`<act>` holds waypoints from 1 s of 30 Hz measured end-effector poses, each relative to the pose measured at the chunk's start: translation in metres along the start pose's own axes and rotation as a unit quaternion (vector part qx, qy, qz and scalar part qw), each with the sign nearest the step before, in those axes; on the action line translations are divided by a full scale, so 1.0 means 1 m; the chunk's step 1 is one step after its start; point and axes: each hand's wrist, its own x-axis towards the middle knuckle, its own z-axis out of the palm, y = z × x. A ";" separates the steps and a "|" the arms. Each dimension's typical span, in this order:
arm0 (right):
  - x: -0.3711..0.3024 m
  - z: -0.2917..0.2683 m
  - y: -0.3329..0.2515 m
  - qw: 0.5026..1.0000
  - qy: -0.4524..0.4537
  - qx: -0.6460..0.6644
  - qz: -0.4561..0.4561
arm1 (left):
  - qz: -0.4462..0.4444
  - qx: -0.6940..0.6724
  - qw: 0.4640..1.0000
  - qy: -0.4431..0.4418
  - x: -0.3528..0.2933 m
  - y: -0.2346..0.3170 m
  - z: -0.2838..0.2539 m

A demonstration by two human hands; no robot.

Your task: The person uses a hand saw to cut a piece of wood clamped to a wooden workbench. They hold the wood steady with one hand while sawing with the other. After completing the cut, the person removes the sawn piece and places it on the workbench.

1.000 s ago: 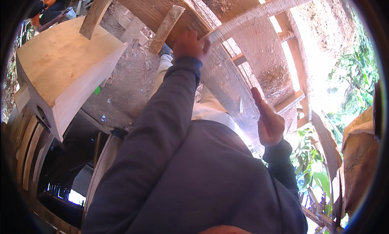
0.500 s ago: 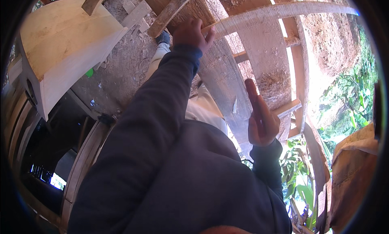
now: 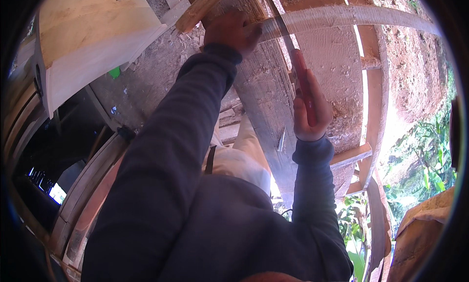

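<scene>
My left hand (image 3: 228, 33) is closed at the left end of a long pale wooden strip (image 3: 337, 16), pressing it on the boards; the grip is dark and partly hidden. My right hand (image 3: 312, 108) is wrapped round the red handle of a handsaw (image 3: 288, 38). Its narrow dark blade points away from me and crosses the strip just right of my left hand. The teeth are too small to make out. Beneath lies a worn grey plank (image 3: 264, 91), where a small shiny pointed piece (image 3: 282, 139) shows.
A short wood block (image 3: 202, 8) lies beyond my left hand. At the left stands a large pale wooden piece (image 3: 97, 42). Wider boards (image 3: 327, 62) dusted with sawdust and a frame rail (image 3: 373, 101) run along the right. Wood scraps cover the floor; plants (image 3: 425, 155) grow beyond.
My right hand has pushed the saw forward, away from me, and the blade now shows over the strip. My left hand stays at the strip's end. The whole view has shifted slightly.
</scene>
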 end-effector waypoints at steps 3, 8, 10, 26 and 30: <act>-0.020 -0.001 0.025 0.996 0.076 -0.055 0.007 | -0.011 0.002 1.000 -0.004 -0.001 0.002 0.002; -0.034 -0.010 0.038 0.992 0.089 -0.078 0.047 | -0.018 0.034 0.999 0.002 0.001 -0.001 0.004; -0.034 -0.013 0.040 0.991 0.088 -0.089 0.036 | -0.023 0.044 0.999 0.000 0.004 0.001 0.001; -0.083 -0.022 -0.005 0.981 0.019 -0.194 -0.001 | -0.011 0.049 0.999 -0.007 0.008 0.005 -0.004; -0.091 -0.022 -0.011 0.981 0.040 -0.188 0.030 | -0.019 0.010 1.000 -0.004 0.004 0.001 -0.001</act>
